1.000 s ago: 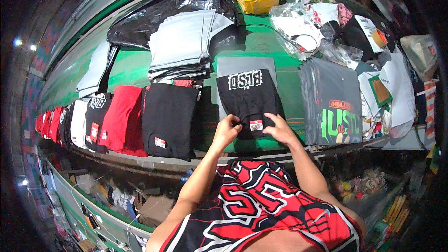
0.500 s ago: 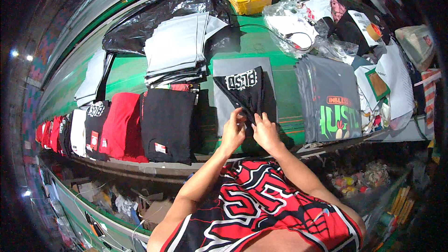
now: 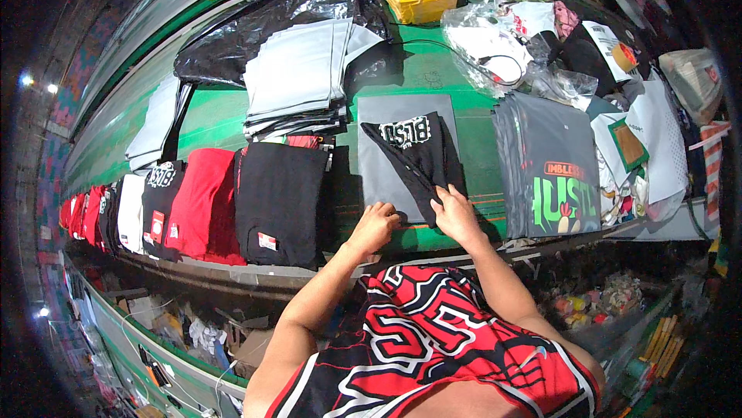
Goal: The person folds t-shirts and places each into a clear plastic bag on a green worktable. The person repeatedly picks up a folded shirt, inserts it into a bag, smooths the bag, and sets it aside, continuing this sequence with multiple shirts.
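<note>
A folded black garment with a white print lies tilted on a flat grey plastic bag. Its near end narrows to a fold. My right hand pinches the garment's lower right edge between thumb and fingers. My left hand sits at the near left corner of the grey bag, apart from the garment. Its fingers are curled closed, and anything between them is hidden.
Folded black and red garments line the table's left front. White-grey bags are stacked behind them, near black plastic. Printed dark grey bags lie at right, before a clutter of wraps. A yellow box stands far back.
My left hand has left the garment and moved down and left to the grey bag's near corner. The right hand has shifted slightly right, and the garment's near end now lies further right.
</note>
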{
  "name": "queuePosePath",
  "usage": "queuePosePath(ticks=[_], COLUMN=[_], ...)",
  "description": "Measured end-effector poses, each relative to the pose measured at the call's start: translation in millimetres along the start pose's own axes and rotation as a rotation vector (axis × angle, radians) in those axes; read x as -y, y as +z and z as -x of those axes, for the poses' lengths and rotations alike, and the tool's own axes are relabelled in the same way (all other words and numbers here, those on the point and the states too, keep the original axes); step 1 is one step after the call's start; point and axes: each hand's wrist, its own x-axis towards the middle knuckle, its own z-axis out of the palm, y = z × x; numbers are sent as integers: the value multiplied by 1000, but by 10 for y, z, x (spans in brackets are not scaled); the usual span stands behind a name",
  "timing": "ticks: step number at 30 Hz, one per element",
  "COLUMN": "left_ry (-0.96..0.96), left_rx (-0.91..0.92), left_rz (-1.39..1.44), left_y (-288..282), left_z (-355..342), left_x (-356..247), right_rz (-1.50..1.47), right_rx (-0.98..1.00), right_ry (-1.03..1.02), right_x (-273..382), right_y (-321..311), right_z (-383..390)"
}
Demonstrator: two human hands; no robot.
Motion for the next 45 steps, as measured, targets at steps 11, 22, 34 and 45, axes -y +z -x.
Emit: queuePosePath(ticks=[11, 22, 34, 45], left_ry=[37, 60, 17, 52], left_rx=[0, 150, -75, -120], left_rz=[271, -28, 133, 597], left_y=[-9, -128, -543, -556], left_z=[-83, -158, -248, -159], left_x=[195, 32, 36, 50], right_rz=[78, 68, -196, -239], right_rx=[-28, -28, 153, 231], right_ry=[-35, -19, -381, -97], right_x=[-206, -282, -199, -309], right_y=[-423, -449, -1710, -1717], right_z=[-137, -187, 713, 1068])
